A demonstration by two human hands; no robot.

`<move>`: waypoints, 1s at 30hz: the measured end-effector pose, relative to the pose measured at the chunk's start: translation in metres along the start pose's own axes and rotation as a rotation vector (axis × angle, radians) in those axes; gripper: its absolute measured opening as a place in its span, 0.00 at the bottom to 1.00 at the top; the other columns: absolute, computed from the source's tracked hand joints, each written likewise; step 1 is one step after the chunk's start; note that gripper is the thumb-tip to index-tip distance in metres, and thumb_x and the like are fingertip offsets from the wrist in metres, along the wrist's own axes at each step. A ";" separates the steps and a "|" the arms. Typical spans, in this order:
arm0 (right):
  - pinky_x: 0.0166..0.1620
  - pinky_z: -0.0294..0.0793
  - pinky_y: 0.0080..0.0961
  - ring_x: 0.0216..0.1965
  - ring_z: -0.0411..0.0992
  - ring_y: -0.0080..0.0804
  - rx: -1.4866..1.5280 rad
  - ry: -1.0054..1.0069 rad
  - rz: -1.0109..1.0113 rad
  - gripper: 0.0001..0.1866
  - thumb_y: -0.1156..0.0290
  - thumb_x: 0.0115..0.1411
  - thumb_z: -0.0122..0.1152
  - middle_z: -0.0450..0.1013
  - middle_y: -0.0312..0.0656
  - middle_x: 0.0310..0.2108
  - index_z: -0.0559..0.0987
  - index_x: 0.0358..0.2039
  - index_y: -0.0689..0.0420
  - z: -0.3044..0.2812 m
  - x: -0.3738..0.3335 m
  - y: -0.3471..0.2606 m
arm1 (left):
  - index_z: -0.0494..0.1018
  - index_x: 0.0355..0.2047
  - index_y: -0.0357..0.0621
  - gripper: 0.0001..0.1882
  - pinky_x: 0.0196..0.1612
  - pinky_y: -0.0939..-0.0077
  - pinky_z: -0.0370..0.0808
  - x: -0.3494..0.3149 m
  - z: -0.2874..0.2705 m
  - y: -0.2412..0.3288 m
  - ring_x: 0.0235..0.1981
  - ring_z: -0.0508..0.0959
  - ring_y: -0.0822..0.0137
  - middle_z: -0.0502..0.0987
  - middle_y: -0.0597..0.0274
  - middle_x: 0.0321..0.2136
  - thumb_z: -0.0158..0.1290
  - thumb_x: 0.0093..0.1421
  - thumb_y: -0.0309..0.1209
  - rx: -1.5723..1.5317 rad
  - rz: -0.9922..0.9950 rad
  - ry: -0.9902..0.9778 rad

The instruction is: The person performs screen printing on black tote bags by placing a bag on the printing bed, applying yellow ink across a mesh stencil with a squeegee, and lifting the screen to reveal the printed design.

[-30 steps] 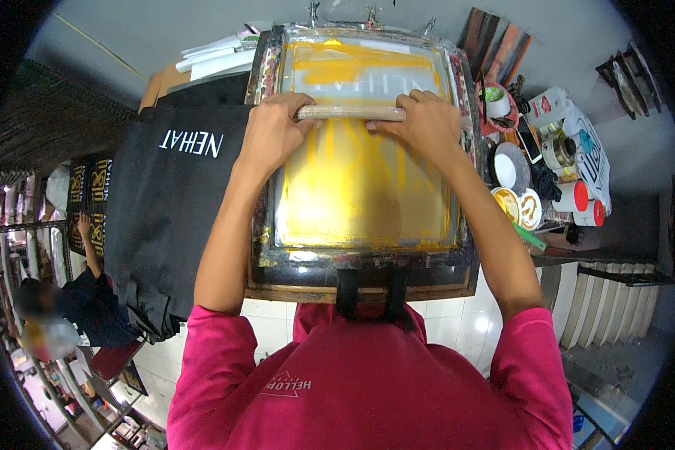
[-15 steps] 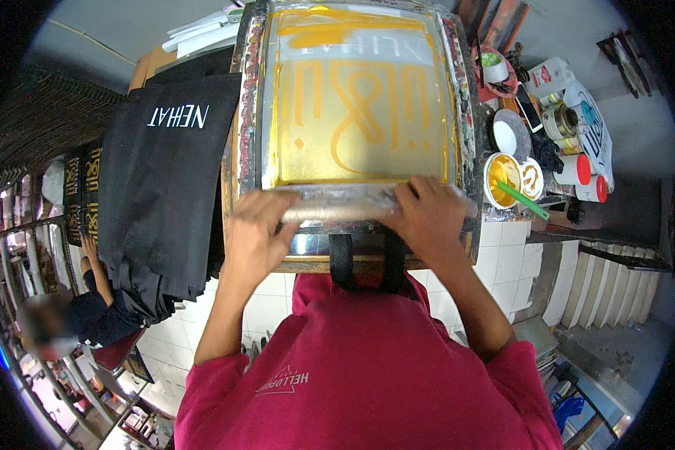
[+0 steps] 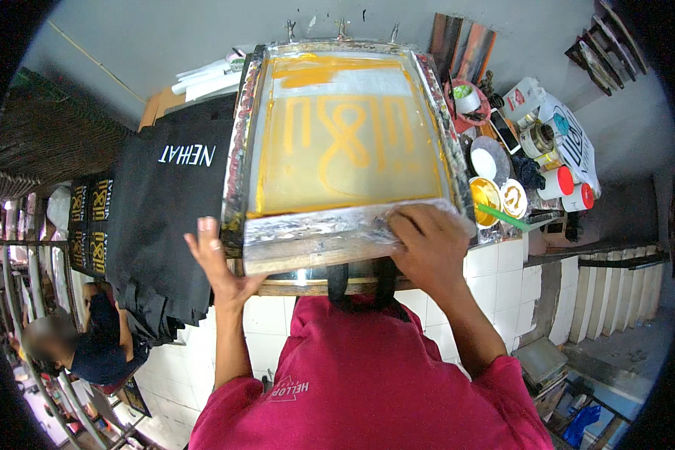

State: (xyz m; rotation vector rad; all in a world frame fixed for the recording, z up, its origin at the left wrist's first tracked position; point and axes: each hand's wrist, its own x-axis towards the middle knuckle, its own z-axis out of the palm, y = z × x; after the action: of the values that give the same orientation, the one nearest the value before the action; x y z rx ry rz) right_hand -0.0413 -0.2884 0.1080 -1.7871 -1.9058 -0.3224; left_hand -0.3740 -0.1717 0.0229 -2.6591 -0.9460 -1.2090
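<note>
A screen printing frame [image 3: 321, 259] is tilted up at its near side. Its mesh [image 3: 285, 184] carries a mirrored yellow pattern, with yellow ink smeared across the far end. My right hand [image 3: 431, 247] is closed over the near rail, towards its right end. At the left end of that rail my left hand [image 3: 221, 266] is open, fingers spread upward and thumb by the wood. Black straps [image 3: 339, 283] hang over the table's near edge below the frame; what they belong to is mostly hidden under it.
Black bags [image 3: 176, 202] with white lettering hang at the left; printed ones [image 3: 90, 225] lie beyond, near a seated person [image 3: 101, 341]. To the right stand a yellow ink tub [image 3: 485, 201] with a green spatula [image 3: 506, 217], red-lidded jars [image 3: 559, 182] and a phone [image 3: 504, 131].
My left hand has come off the near rail and opened. The right hand stays on it. The frame's near side has risen, and the view has shifted.
</note>
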 end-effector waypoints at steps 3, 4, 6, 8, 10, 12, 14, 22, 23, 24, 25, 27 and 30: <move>0.38 0.74 0.36 0.37 0.77 0.37 -0.024 0.231 -0.067 0.15 0.68 0.41 0.66 0.76 0.34 0.36 0.80 0.34 0.48 -0.036 0.049 0.004 | 0.38 0.75 0.49 0.66 0.74 0.42 0.38 0.071 -0.029 0.007 0.73 0.54 0.45 0.52 0.38 0.72 0.70 0.49 0.57 -0.001 0.003 0.217; 0.37 0.73 0.37 0.37 0.77 0.37 -0.040 0.274 -0.086 0.15 0.68 0.41 0.66 0.76 0.34 0.35 0.80 0.33 0.48 -0.048 0.071 0.008 | 0.38 0.75 0.47 0.67 0.74 0.45 0.40 0.100 -0.033 0.012 0.74 0.53 0.46 0.51 0.39 0.72 0.72 0.48 0.53 -0.095 -0.006 0.305; 0.37 0.72 0.38 0.36 0.76 0.38 -0.129 0.397 -0.171 0.13 0.67 0.43 0.67 0.76 0.35 0.31 0.81 0.33 0.49 -0.071 0.116 0.013 | 0.37 0.74 0.43 0.68 0.75 0.51 0.44 0.147 -0.041 0.022 0.74 0.52 0.47 0.49 0.40 0.73 0.74 0.47 0.47 -0.199 -0.059 0.416; 0.38 0.72 0.40 0.36 0.76 0.41 -0.187 0.425 -0.199 0.12 0.65 0.48 0.69 0.75 0.37 0.31 0.81 0.34 0.50 -0.092 0.153 0.024 | 0.37 0.74 0.40 0.66 0.75 0.55 0.45 0.178 -0.041 0.020 0.74 0.52 0.47 0.50 0.41 0.73 0.73 0.49 0.43 -0.306 -0.113 0.489; 0.40 0.74 0.40 0.38 0.77 0.45 -0.187 0.331 0.010 0.13 0.63 0.48 0.72 0.78 0.41 0.34 0.83 0.35 0.50 -0.109 0.182 0.021 | 0.46 0.72 0.38 0.52 0.73 0.57 0.50 0.191 -0.027 0.009 0.71 0.57 0.49 0.55 0.43 0.71 0.66 0.58 0.41 -0.493 -0.212 0.550; 0.39 0.75 0.37 0.34 0.76 0.40 -0.131 0.200 0.183 0.13 0.61 0.53 0.72 0.80 0.41 0.33 0.85 0.38 0.51 -0.138 0.210 0.005 | 0.58 0.69 0.38 0.40 0.68 0.60 0.59 0.187 -0.010 -0.007 0.65 0.66 0.52 0.65 0.43 0.65 0.61 0.63 0.42 -0.579 -0.447 0.450; 0.36 0.76 0.33 0.27 0.75 0.30 -0.053 0.121 0.219 0.14 0.59 0.59 0.69 0.82 0.40 0.29 0.87 0.41 0.52 -0.157 0.237 -0.002 | 0.68 0.62 0.37 0.33 0.62 0.61 0.68 0.168 0.014 -0.024 0.57 0.76 0.52 0.75 0.41 0.55 0.58 0.65 0.46 -0.504 -0.679 0.206; 0.37 0.77 0.36 0.29 0.79 0.41 -0.182 0.253 0.074 0.23 0.48 0.51 0.75 0.82 0.48 0.29 0.88 0.38 0.54 -0.168 0.306 0.047 | 0.80 0.27 0.32 0.26 0.37 0.63 0.74 0.125 0.090 -0.023 0.30 0.81 0.59 0.80 0.50 0.24 0.62 0.59 0.49 -0.309 -1.045 -0.458; 0.37 0.77 0.38 0.29 0.79 0.43 -0.192 0.266 0.059 0.25 0.47 0.49 0.75 0.82 0.50 0.28 0.88 0.38 0.55 -0.168 0.315 0.050 | 0.79 0.24 0.33 0.25 0.35 0.66 0.73 0.122 0.093 -0.025 0.27 0.79 0.63 0.79 0.53 0.22 0.63 0.59 0.48 -0.372 -1.042 -0.477; 0.38 0.76 0.41 0.29 0.78 0.50 -0.172 0.309 0.021 0.26 0.46 0.48 0.76 0.80 0.54 0.28 0.87 0.37 0.57 -0.167 0.324 0.057 | 0.75 0.22 0.38 0.18 0.32 0.75 0.67 0.113 0.102 -0.035 0.24 0.69 0.75 0.71 0.67 0.19 0.63 0.61 0.39 -0.452 -1.021 -0.498; 0.38 0.76 0.41 0.29 0.78 0.51 -0.168 0.310 -0.005 0.27 0.47 0.48 0.76 0.80 0.55 0.28 0.87 0.37 0.58 -0.165 0.330 0.062 | 0.74 0.22 0.39 0.17 0.33 0.76 0.66 0.114 0.103 -0.036 0.25 0.68 0.76 0.70 0.69 0.20 0.62 0.62 0.37 -0.599 -1.021 -0.398; 0.39 0.77 0.42 0.30 0.78 0.53 -0.158 0.315 -0.061 0.27 0.47 0.47 0.77 0.80 0.56 0.29 0.87 0.37 0.58 -0.165 0.343 0.069 | 0.73 0.22 0.42 0.14 0.34 0.78 0.64 0.115 0.099 -0.036 0.27 0.66 0.78 0.68 0.74 0.21 0.60 0.63 0.33 -0.887 -1.003 -0.184; 0.41 0.77 0.39 0.31 0.79 0.50 -0.167 0.293 -0.044 0.25 0.51 0.49 0.76 0.81 0.57 0.31 0.86 0.38 0.61 -0.164 0.354 0.080 | 0.79 0.33 0.42 0.07 0.42 0.82 0.66 0.130 0.048 -0.041 0.33 0.70 0.78 0.74 0.74 0.28 0.58 0.65 0.33 -0.732 -0.970 -0.060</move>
State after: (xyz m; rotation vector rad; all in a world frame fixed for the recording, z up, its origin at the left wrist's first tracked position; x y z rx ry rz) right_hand 0.0657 -0.0564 0.4130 -1.6938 -1.7530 -0.7367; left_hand -0.3004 -0.0585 0.0738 -2.7261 -2.3562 -1.9328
